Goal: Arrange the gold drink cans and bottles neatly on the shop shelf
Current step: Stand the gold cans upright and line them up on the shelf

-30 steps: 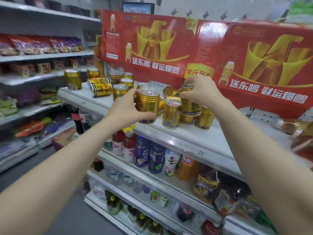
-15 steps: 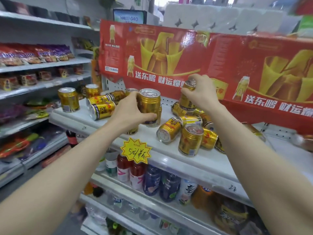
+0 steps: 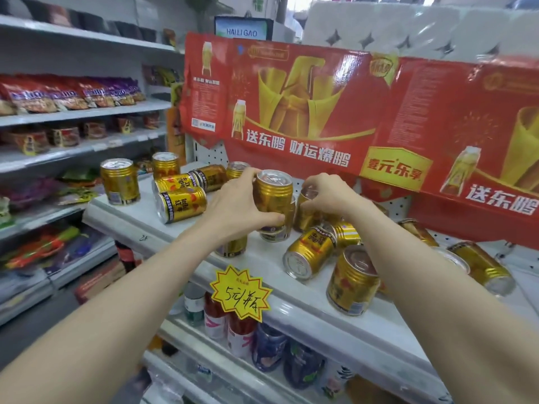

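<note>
Gold cans (image 3: 120, 182) crowd the shelf (image 3: 131, 217).
Above the "5元" price star (image 3: 240, 293), left hand (image 3: 236, 202) curls round an upright can (image 3: 272, 196); right hand (image 3: 329, 196) grips a second can (image 3: 304, 215).

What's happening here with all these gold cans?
A person is tidying gold drink cans on a white shop shelf. The left hand grips an upright can, and the right hand holds the top of a second can right beside it. Several tipped cans lie on their sides around them, so the shelf is not yet neat.
</note>
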Action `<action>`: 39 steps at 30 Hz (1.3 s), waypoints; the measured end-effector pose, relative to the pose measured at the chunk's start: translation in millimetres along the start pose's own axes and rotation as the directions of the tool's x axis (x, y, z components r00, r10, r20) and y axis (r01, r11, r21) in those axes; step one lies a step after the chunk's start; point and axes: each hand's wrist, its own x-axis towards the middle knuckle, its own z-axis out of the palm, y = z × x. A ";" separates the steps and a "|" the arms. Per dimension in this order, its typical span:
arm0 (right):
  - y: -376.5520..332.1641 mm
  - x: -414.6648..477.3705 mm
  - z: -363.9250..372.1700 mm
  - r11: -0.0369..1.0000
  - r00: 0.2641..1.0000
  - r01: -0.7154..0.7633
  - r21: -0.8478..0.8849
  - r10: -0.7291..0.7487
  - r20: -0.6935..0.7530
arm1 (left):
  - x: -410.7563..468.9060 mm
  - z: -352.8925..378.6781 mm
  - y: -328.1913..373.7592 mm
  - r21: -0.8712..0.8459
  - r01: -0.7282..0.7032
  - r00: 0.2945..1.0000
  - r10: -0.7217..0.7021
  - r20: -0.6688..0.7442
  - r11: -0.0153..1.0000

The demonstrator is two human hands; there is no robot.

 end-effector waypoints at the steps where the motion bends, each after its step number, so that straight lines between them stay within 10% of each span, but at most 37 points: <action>1: -1.3 0.1 -3.9 1.000 1.000 0.019 0.000 -0.019 0.007 | 1.3 0.9 -0.7 -0.011 -0.003 1.000 0.003 0.003 1.000; 6: -26.1 -15.2 -48.5 0.966 0.988 0.103 0.239 -0.071 -0.140 | 14.9 -1.3 -0.8 -0.041 -0.004 1.000 0.005 0.020 0.999; 10: -49.0 -30.3 -60.4 0.900 0.995 0.092 0.426 -0.104 0.004 | 35.0 -8.9 -2.8 -0.080 -0.017 1.000 0.018 0.012 0.997; 19: -78.3 -4.3 -61.6 0.948 0.995 0.004 0.318 0.027 -0.093 | 92.9 -31.2 -46.7 -0.200 -0.198 0.977 0.210 0.042 0.960; 26: -87.7 46.9 -39.7 0.951 0.901 -0.250 0.183 0.298 -0.316 | 147.1 -54.3 -120.5 0.112 -0.270 0.952 0.247 0.182 0.956; 30: -83.9 72.4 -20.0 0.910 0.892 -0.370 0.188 0.405 -0.202 | 145.3 -34.4 -128.2 0.081 -0.394 0.852 0.331 0.406 0.916; 39: -62.6 85.1 17.0 0.867 0.874 -0.483 0.120 0.486 0.004 | 145.5 -28.7 -132.5 0.028 -0.418 0.829 0.369 0.420 0.908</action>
